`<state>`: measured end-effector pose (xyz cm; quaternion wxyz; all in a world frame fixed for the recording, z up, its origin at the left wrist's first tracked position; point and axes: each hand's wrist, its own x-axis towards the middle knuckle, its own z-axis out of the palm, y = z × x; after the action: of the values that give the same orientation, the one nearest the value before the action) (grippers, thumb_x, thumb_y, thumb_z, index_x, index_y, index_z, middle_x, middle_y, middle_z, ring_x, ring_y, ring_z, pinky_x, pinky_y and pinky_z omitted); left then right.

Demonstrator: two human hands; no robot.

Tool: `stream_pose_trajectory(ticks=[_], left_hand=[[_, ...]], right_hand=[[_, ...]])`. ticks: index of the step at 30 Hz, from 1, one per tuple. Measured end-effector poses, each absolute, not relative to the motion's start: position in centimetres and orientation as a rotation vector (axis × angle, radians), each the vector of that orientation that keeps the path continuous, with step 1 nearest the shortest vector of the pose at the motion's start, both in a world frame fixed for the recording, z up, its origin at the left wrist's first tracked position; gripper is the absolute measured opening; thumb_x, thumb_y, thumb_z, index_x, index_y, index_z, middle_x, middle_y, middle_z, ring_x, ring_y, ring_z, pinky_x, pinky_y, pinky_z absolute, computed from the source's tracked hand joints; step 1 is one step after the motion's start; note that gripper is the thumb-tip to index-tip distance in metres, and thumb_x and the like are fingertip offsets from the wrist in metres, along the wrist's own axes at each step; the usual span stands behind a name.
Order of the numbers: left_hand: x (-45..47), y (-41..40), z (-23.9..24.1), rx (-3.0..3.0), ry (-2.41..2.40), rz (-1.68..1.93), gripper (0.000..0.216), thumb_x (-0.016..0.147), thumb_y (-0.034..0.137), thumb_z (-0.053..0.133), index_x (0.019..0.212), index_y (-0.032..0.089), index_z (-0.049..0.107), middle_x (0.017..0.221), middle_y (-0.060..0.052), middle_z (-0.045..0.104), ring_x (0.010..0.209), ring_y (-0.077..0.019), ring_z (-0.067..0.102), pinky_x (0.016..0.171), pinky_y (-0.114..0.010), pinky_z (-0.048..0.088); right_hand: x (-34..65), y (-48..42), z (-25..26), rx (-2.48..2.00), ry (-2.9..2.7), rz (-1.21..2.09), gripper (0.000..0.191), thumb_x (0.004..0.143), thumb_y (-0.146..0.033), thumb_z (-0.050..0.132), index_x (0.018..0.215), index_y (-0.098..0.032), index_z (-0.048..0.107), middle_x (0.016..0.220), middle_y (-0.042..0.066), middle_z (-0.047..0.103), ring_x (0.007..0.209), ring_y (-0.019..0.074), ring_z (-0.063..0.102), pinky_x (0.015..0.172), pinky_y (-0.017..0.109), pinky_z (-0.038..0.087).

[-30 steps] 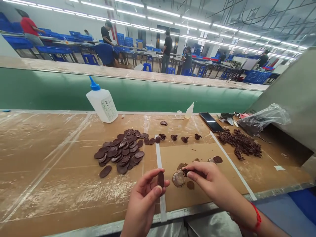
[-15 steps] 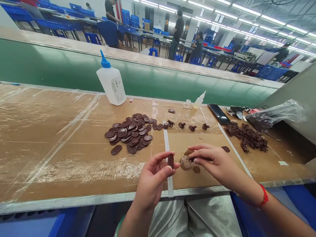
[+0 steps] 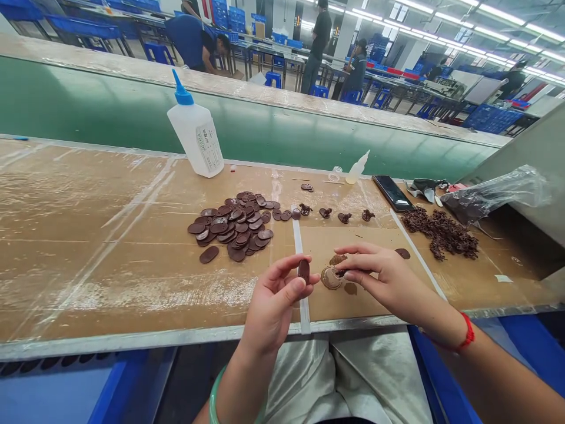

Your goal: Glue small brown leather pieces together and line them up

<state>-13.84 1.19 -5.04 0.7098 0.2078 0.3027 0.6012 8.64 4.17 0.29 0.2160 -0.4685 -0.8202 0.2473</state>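
My left hand (image 3: 274,303) pinches a dark brown oval disc (image 3: 303,271) upright between thumb and fingers, just above the bench's front edge. My right hand (image 3: 383,281) holds a small dark brown piece (image 3: 341,272) at its fingertips, touching it to a small round clear dish (image 3: 330,278) on the cardboard. A pile of several brown oval discs (image 3: 236,227) lies further back to the left. A heap of small dark brown pieces (image 3: 439,232) lies at the right.
A white glue bottle with a blue nozzle (image 3: 195,131) stands at the back, a small dropper bottle (image 3: 356,169) and a black phone (image 3: 392,193) to its right. A clear plastic bag (image 3: 494,197) lies far right. Green conveyor belt (image 3: 110,118) behind; people work in the background.
The view has tilted down, showing more of my lap. My right hand has brought its small piece closer against the clear dish. The left hand keeps holding the oval disc.
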Motion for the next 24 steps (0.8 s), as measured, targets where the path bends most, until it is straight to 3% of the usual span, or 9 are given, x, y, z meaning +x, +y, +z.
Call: stream_pose_trajectory(ticks=[24], left_hand=[[-13.46,1.22,-4.83,0.456,0.657,1.34,0.035,0.062,0.029,0.099,0.094,0.025,0.085,0.101,-0.003,0.082,0.079,-0.0176,0.08,0.067,-0.019,0.061]], right_hand=[[8.86,3.98,0.31,-1.287,-2.326,0.594,0.028,0.098,-0.017,0.057,0.103,-0.027,0.082,0.125,0.006,0.075,0.111,0.0255,0.073,0.093,0.038,0.059]])
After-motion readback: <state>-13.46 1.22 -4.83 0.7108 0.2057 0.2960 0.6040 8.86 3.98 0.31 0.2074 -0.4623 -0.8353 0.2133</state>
